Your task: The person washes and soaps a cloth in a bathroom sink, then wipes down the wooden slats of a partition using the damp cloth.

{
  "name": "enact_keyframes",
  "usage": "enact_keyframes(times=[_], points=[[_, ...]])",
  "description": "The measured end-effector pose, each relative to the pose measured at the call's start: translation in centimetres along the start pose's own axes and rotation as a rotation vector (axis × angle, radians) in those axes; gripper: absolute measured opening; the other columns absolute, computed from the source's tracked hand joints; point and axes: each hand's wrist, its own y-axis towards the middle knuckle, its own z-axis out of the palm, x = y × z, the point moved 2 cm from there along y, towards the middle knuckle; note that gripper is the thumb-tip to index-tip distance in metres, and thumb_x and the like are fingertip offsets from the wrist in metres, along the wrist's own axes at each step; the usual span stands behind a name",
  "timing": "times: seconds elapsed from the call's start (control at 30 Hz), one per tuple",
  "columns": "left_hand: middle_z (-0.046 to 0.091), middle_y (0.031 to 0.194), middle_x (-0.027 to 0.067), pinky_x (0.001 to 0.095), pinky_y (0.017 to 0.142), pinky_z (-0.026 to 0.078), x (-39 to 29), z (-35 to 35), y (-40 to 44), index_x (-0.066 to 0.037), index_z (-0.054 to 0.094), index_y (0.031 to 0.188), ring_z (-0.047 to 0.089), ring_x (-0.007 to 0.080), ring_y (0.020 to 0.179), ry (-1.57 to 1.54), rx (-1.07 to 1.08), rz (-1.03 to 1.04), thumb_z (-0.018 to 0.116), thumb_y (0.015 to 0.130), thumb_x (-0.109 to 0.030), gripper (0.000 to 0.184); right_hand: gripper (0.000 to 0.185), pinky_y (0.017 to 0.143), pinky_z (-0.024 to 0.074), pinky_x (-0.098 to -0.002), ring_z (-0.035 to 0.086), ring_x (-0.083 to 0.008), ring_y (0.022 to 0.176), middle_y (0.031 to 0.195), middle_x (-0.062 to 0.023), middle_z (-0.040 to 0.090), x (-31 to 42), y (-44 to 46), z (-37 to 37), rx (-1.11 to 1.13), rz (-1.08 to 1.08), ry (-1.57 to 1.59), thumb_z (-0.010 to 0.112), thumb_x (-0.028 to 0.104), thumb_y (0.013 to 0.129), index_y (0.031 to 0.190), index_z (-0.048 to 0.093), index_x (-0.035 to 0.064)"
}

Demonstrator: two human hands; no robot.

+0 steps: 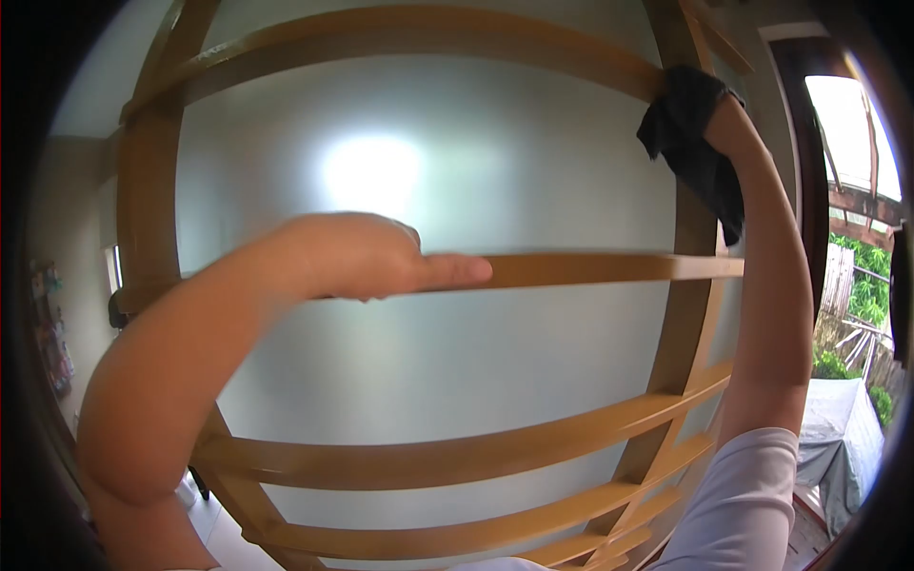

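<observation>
A wooden frame of brown horizontal slats and upright posts stands in front of me, with frosted glass point(428, 366) behind it. My left hand point(367, 257) is closed over the middle slat point(581, 270); its thumb lies along the front and its other fingers are mostly hidden. High on the right, my right hand point(728, 124) holds a black cloth point(690, 119) against the right post point(700, 224), close to where it meets the upper slat point(428, 29). The cloth hangs down beside the wrist and covers most of those fingers.
Lower slats point(428, 459) curve across below my hands. At the right is a dark-framed opening point(811, 143) onto an outdoor area with green plants point(866, 285) and a grey-covered object point(838, 428). Colourful items point(52, 324) hang on the wall at the far left.
</observation>
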Motion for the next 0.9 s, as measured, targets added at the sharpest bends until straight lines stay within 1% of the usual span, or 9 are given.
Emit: enact_keyframes(times=[0.07,0.17,0.3,0.33,0.4,0.53,0.6,0.77,0.9], points=[[0.063,0.097,0.0187,0.0364,0.084,0.044,0.5,0.2,0.7,0.003,0.06,0.107,0.059,0.0298,0.094,0.038,-0.056,0.031,0.033,0.08,-0.074,0.086,0.031,0.085,0.0458,-0.037,0.057,-0.0327,0.1,0.104,-0.0167,0.061,-1.1,0.0,0.6,-0.199,-0.119,-0.004,0.048,0.025,0.085,0.105,0.06,0.0052],[0.061,0.1,0.0245,0.0398,0.087,0.042,0.9,0.2,0.5,0.008,0.064,0.096,0.058,0.0329,0.094,0.007,0.058,-0.039,0.028,0.076,-0.08,0.096,0.027,0.086,0.0441,-0.0397,0.054,-0.0342,0.101,0.103,-0.0182,0.059,1.9,3.5,0.6,-0.18,-0.153,0.305,0.049,0.017,0.085,0.109,0.056,0.0066],[0.06,0.106,0.0215,0.0392,0.087,0.043,1.0,-0.6,-0.1,0.005,0.059,0.106,0.058,0.0314,0.097,-0.001,0.049,-0.073,0.031,0.076,-0.079,0.094,0.032,0.085,0.0449,-0.0384,0.056,-0.0313,0.102,0.104,-0.0174,0.059,4.0,7.8,-1.9,0.208,-0.003,0.235,0.051,0.021,0.083,0.112,0.057,0.0074],[0.062,0.094,0.02,0.0376,0.08,0.045,0.7,-1.2,-0.4,0.002,0.06,0.104,0.059,0.0313,0.092,-0.034,0.033,-0.071,0.039,0.08,-0.072,0.08,0.032,0.085,0.0452,-0.0383,0.056,-0.0309,0.101,0.103,-0.0174,0.06,3.0,7.9,-1.2,0.232,0.03,0.332,0.051,0.022,0.083,0.111,0.057,0.007],[0.062,0.099,0.019,0.0375,0.082,0.046,1.0,-1.6,0.1,0.002,0.059,0.108,0.059,0.0308,0.095,-0.023,0.104,-0.097,0.036,0.076,-0.077,0.088,0.032,0.083,0.0465,-0.038,0.06,-0.0315,0.093,0.1,-0.0207,0.062,-4.4,6.6,1.0,0.346,0.354,0.34,0.049,0.023,0.084,0.107,0.06,0.0037],[0.063,0.097,0.0176,0.0378,0.08,0.047,1.2,-3.1,0.1,0.001,0.059,0.108,0.06,0.0299,0.093,-0.044,0.184,-0.165,0.036,0.074,-0.08,0.09,0.028,0.077,0.0494,-0.0385,0.063,-0.028,0.089,0.095,-0.016,0.065,-9.5,9.3,1.9,0.39,-0.051,-0.422,0.049,0.02,0.08,0.093,0.066,0.0031],[0.062,0.086,0.0166,0.038,0.073,0.046,1.6,-2.9,0.3,0.0,0.06,0.098,0.059,0.0295,0.084,-0.042,0.129,-0.125,0.039,0.074,-0.078,0.084,0.028,0.079,0.0486,-0.0381,0.063,-0.0264,0.092,0.098,-0.0142,0.066,-8.4,11.4,1.9,0.416,-0.085,-0.682,0.048,0.02,0.08,0.093,0.068,0.0049],[0.061,0.081,0.0162,0.0375,0.069,0.046,1.8,-2.8,0.1,-0.001,0.061,0.092,0.06,0.0281,0.079,-0.035,0.09,-0.155,0.042,0.074,-0.076,0.079,0.029,0.086,0.0463,-0.0372,0.06,-0.025,0.103,0.106,-0.0101,0.064,-5.8,14.9,2.9,0.426,0.123,-0.714,0.046,0.019,0.08,0.095,0.069,0.0086],[0.061,0.081,0.0167,0.0377,0.07,0.047,1.9,-2.5,0.0,0.0,0.061,0.094,0.06,0.0284,0.08,-0.049,0.082,-0.147,0.042,0.073,-0.077,0.082,0.025,0.075,0.0504,-0.0382,0.065,-0.0269,0.088,0.093,-0.0125,0.067,-7.2,13.6,3.5,0.308,-0.062,-0.716,0.047,0.014,0.078,0.086,0.07,0.0068]])
